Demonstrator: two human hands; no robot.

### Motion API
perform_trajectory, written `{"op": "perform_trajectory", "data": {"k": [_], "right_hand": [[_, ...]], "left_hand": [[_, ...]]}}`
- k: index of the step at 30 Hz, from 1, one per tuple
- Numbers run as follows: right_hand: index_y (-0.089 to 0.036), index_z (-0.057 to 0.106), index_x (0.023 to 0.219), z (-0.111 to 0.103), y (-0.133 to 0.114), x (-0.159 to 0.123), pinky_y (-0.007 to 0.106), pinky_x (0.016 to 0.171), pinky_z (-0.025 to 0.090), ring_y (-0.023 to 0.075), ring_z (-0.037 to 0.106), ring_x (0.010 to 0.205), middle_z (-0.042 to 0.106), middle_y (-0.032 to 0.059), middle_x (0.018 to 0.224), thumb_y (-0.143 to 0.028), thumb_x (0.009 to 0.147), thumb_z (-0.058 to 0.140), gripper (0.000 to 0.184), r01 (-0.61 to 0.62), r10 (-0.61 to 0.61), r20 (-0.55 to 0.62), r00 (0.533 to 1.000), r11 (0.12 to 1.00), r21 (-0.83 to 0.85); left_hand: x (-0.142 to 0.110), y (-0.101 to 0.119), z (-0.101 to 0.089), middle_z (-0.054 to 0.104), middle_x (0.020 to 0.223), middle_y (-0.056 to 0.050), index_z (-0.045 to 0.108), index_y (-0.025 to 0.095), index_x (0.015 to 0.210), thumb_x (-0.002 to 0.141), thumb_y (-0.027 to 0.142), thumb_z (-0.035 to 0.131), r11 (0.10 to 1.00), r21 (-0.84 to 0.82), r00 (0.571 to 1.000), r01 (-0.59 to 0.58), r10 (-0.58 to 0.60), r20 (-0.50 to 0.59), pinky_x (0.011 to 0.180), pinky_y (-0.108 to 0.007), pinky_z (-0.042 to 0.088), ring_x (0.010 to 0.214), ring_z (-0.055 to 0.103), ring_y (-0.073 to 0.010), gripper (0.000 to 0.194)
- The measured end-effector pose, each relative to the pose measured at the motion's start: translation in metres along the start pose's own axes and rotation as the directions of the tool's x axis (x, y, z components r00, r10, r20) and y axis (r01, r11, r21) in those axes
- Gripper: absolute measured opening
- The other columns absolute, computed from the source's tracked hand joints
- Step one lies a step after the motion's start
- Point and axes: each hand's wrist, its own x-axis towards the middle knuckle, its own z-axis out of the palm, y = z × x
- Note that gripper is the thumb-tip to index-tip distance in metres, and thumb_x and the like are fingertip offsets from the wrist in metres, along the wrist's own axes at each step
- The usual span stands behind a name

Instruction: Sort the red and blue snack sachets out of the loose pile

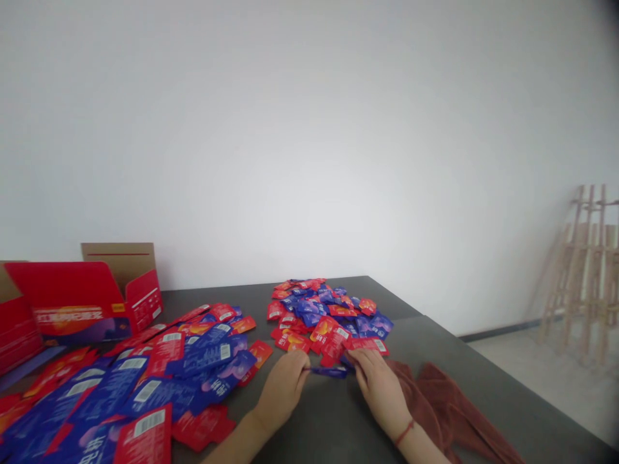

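- Fingers of the left hand (284, 385) pinch one end of a blue packet (329, 372); those of the right hand (382, 386) close on its other end.
- It stretches between them, over the table (309, 428).
- Brown cloth (442, 406) lies right.
- Larger heap (193, 361), left.
- Smaller pile (316, 312), beyond the packet.
- Red box (77, 293), far left.

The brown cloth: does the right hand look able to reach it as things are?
Probably yes: the cloth lies close beside the right hand, with nothing visible between them, though that hand is holding a blue packet.
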Motion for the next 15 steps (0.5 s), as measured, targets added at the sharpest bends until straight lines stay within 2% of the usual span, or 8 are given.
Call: {"op": "perform_trajectory", "data": {"k": [1,3,6,8,10,12,15], "right_hand": [[-0.016,0.061,0.111,0.000,0.001,0.000,0.039,0.092,0.047,0.0226,0.057,0.101,0.064,0.0097,0.108,-0.011,0.090,0.043,0.028,0.003,-0.003,-0.001,1.000,1.000,0.006],[-0.016,0.062,0.110,0.002,-0.001,-0.001,0.038,0.092,0.047,0.0220,0.058,0.101,0.065,0.0093,0.108,-0.010,0.089,0.043,0.029,0.012,-0.013,0.030,0.999,1.000,0.024],[-0.019,0.065,0.106,0.006,-0.008,-0.004,0.035,0.090,0.047,0.0209,0.059,0.097,0.067,0.0065,0.104,-0.009,0.088,0.045,0.028,0.036,-0.042,0.142,0.989,0.998,0.045],[-0.020,0.067,0.101,0.008,-0.013,-0.005,0.034,0.088,0.047,0.0203,0.059,0.094,0.068,0.0044,0.101,-0.008,0.087,0.047,0.027,0.045,-0.053,0.217,0.975,0.998,0.040],[-0.021,0.068,0.099,0.009,-0.017,-0.005,0.032,0.087,0.046,0.0201,0.059,0.094,0.068,0.0035,0.100,-0.007,0.087,0.047,0.027,0.042,-0.044,0.259,0.965,0.999,0.014],[-0.020,0.068,0.099,0.009,-0.020,-0.004,0.032,0.088,0.045,0.0200,0.058,0.095,0.069,0.0037,0.101,-0.005,0.086,0.047,0.028,0.038,-0.029,0.280,0.959,0.999,-0.028],[-0.020,0.068,0.098,0.013,-0.027,-0.004,0.031,0.088,0.044,0.0197,0.057,0.095,0.069,0.0037,0.102,-0.004,0.086,0.047,0.029,0.059,-0.033,0.311,0.950,0.995,-0.077]], "left_hand": [[-0.001,-0.002,-0.003,0.059,0.092,-0.004,0.049,0.021,0.086,0.089,0.014,0.038,0.995,0.055,0.997,-0.079,0.078,0.023,0.082,-0.031,0.041,0.089,0.054,-0.0201,0.014],[-0.003,-0.006,-0.008,0.059,0.098,-0.005,0.051,0.022,0.091,0.086,0.011,0.038,0.972,0.107,0.971,-0.209,0.193,0.140,0.087,-0.034,0.041,0.094,0.053,-0.0210,0.018],[-0.007,-0.007,-0.013,0.058,0.108,-0.003,0.052,0.024,0.096,0.074,0.006,0.043,0.961,0.029,0.923,-0.274,0.255,0.287,0.093,-0.034,0.041,0.102,0.052,-0.0207,0.029],[-0.008,-0.009,-0.016,0.057,0.111,-0.003,0.053,0.024,0.099,0.069,0.006,0.044,0.973,-0.047,0.932,-0.225,0.229,0.281,0.096,-0.033,0.040,0.105,0.052,-0.0202,0.036],[-0.008,-0.010,-0.016,0.058,0.111,-0.004,0.054,0.023,0.103,0.073,0.009,0.044,0.993,-0.063,0.971,-0.099,0.110,0.211,0.096,-0.034,0.041,0.106,0.053,-0.0207,0.034],[-0.009,-0.013,-0.012,0.057,0.118,-0.007,0.055,0.021,0.111,0.080,0.018,0.048,1.000,-0.026,0.987,0.006,-0.002,0.160,0.099,-0.037,0.039,0.113,0.050,-0.0232,0.032],[-0.012,-0.016,-0.004,0.048,0.137,-0.009,0.051,0.021,0.128,0.082,0.027,0.057,0.998,0.058,0.974,0.023,-0.035,0.223,0.109,-0.042,0.029,0.129,0.039,-0.0266,0.047]]}}
